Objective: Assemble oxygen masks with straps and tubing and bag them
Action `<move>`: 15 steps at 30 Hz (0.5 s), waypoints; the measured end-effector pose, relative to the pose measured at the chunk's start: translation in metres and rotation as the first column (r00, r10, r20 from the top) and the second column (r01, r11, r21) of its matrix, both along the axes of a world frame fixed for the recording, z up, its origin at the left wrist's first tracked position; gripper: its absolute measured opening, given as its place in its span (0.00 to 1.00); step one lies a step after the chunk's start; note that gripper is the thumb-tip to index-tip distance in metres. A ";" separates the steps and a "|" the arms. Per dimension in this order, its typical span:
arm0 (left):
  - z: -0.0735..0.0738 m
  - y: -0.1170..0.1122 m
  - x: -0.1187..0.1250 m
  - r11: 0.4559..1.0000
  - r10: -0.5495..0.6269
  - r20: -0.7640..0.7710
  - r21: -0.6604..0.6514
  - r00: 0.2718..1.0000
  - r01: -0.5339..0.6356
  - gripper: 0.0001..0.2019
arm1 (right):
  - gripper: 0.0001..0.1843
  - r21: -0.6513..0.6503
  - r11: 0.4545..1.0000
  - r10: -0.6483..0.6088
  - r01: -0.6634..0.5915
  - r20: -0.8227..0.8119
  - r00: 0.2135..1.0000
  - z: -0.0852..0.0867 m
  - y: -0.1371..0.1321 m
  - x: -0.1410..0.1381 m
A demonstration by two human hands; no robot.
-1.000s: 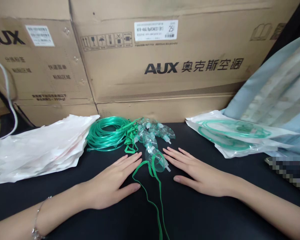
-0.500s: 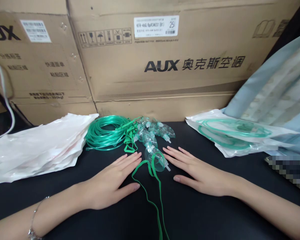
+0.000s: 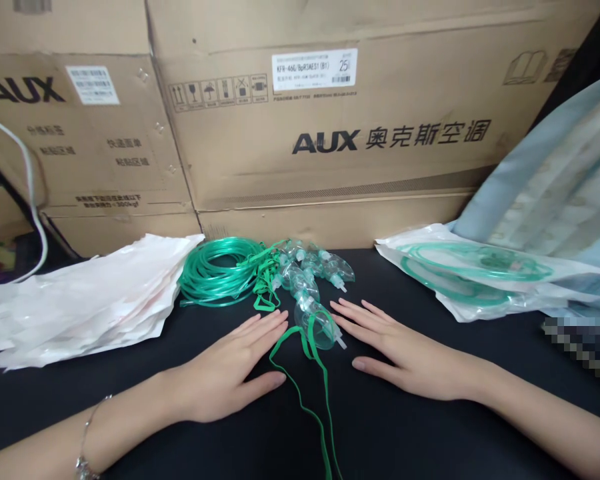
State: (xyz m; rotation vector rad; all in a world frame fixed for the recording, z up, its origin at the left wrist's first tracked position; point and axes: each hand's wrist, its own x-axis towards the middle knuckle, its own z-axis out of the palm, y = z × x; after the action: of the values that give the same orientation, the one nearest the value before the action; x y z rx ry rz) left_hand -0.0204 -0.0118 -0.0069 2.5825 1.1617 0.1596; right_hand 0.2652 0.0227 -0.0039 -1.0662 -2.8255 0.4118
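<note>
My left hand lies flat on the black tabletop, fingers stretched out and thumb apart, holding nothing. Mirroring it, my right hand rests palm down with its fingers extended and also holds nothing. Between the fingertips sits the nearest clear oxygen mask, its green elastic strap trailing toward me past the bottom edge. Behind it, several more clear masks are nested in a row. A coil of green tubing and bunched green straps lie beyond my left fingertips.
White plastic packages are stacked on the left. At the right lie clear packs with green tubing inside, beside a light blue cloth and a pixelated dark object. Large cardboard boxes stand along the back. A white cable hangs at left.
The view has shifted slightly, so everything appears a little lower and further right. Both hands stay flat, and the masks, tubing and packages keep their places.
</note>
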 end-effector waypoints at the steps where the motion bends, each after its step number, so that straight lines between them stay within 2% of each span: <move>1: 0.000 -0.001 0.000 1.000 0.001 0.007 -0.002 1.000 -0.001 0.29 | 0.32 0.001 1.000 0.001 -0.001 0.001 1.000 0.000 0.000 0.000; 4: 0.008 0.000 0.000 1.000 -0.007 0.055 -0.023 0.998 0.008 0.29 | 0.32 0.009 1.000 -0.002 0.002 -0.014 1.000 0.000 0.001 0.001; 7: 0.033 0.014 -0.007 1.000 0.020 0.118 -0.011 0.993 -0.019 0.19 | 0.30 0.074 0.996 -0.045 0.051 -0.071 0.996 0.003 0.003 0.002; 8: 0.044 0.023 -0.012 0.996 0.083 0.144 0.021 0.986 -0.087 0.17 | 0.28 0.111 0.991 -0.057 0.069 -0.106 0.993 0.004 0.003 0.003; 10: 0.067 0.049 -0.025 0.938 0.287 0.181 0.148 0.941 -0.314 0.17 | 0.24 0.177 0.980 -0.056 0.089 -0.187 0.981 0.007 0.004 0.003; 12: 0.084 0.081 -0.039 0.823 0.499 0.052 0.286 0.865 -0.491 0.14 | 0.22 0.203 0.975 -0.037 0.088 -0.246 0.969 0.010 0.003 0.003; 15: 0.090 0.125 -0.057 0.750 0.622 -0.018 0.300 0.783 -0.590 0.11 | 0.21 0.187 0.980 -0.021 0.074 -0.271 0.962 0.011 0.001 0.002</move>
State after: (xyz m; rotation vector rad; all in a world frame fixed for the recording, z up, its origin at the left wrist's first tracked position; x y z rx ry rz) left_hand -0.0772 0.1130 0.0835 2.3428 2.1438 0.3375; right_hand 0.2677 0.0237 0.0072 -0.9571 -2.5357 0.2447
